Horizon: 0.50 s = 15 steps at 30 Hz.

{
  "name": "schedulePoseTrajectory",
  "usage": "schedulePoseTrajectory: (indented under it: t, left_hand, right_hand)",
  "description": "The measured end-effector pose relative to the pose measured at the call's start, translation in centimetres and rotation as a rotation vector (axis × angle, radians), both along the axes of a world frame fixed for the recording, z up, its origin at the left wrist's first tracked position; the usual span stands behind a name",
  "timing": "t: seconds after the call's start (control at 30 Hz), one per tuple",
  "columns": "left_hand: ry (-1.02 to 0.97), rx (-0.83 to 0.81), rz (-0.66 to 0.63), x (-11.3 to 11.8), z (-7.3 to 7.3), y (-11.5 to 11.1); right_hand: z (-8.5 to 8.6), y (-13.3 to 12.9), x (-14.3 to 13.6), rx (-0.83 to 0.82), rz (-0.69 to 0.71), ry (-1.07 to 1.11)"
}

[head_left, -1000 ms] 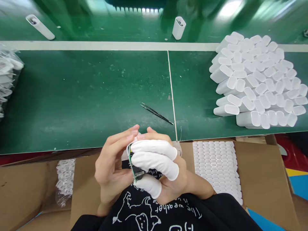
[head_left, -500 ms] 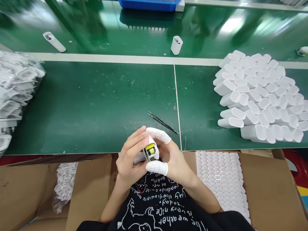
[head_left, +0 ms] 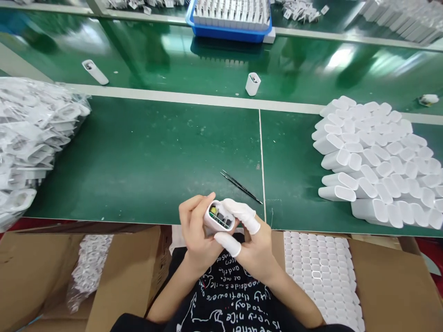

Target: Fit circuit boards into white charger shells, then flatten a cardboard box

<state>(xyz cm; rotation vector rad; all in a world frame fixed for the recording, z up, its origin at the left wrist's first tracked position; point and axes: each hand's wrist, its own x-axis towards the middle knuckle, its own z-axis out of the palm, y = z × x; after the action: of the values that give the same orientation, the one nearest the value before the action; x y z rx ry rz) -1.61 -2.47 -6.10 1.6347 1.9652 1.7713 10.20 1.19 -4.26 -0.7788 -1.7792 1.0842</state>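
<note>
Between my two hands, just past the bench's front edge, is a white oval plastic charger housing (head_left: 219, 216). Its open end faces up. Inside sits a green circuit board (head_left: 221, 218) with a yellow part and dark components, below the rim. My left hand (head_left: 198, 226) grips the housing from the left, its fingers bent around the side. White finger cots cover the thumb and fingertips of my right hand (head_left: 251, 235), which holds the housing at its right side. Black tweezers (head_left: 241, 186) lie on the bench just beyond my hands.
White closed-end housings (head_left: 380, 161) are stacked at right. A plastic bag of white parts (head_left: 38, 138) lies left. Two housings, one upright (head_left: 253, 84) and one lying (head_left: 95, 72), rest farther back. A blue tray (head_left: 228, 33) stands behind. Open cartons (head_left: 121, 276) flank my lap.
The circuit board with its yellow part, earlier protruding from the housing, now sits inside it. The housing has turned its open end upward. The camera view has tilted up, showing more shelf.
</note>
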Motion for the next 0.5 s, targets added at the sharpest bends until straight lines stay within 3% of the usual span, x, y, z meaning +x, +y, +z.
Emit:
schedulePoseTrajectory:
  t: [0.17,0.5]
  left_hand:
    - [-0.016,0.019,-0.064,0.7,-0.3,0.0]
    - [-0.003,0.012,-0.025,1.5,-0.9,-0.3]
  right_hand:
    - [0.1,0.1,-0.5,0.094,0.009,0.043]
    - [-0.5,1.0,-0.4,0.146,0.089,0.030]
